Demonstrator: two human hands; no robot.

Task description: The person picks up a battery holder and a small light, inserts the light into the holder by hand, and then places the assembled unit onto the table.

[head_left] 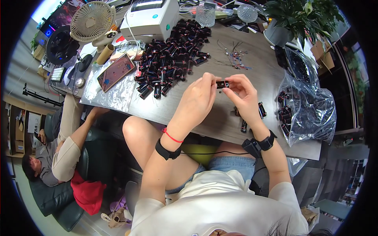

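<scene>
Between the fingertips of both hands, above the desk, is a small black cylindrical part (222, 84) with a pale round end. My left hand (199, 96) pinches its left side, the back of the hand hiding some fingers. On its other end close the thumb and fingers of my right hand (243, 96). Beyond my left hand spreads a large heap of similar black cylinders (173, 59) with reddish bands. A few more loose black cylinders (262, 110) lie beside and below my right wrist, partly hidden by it.
A clear plastic bag (311, 112) with black cylinders sits at the desk's right edge. Thin wires with tiny parts (236, 57) lie further back. A phone (116, 73), white printer (151, 19), fan (93, 21) and potted plant (277, 31) surround the work area. Someone reclines at left.
</scene>
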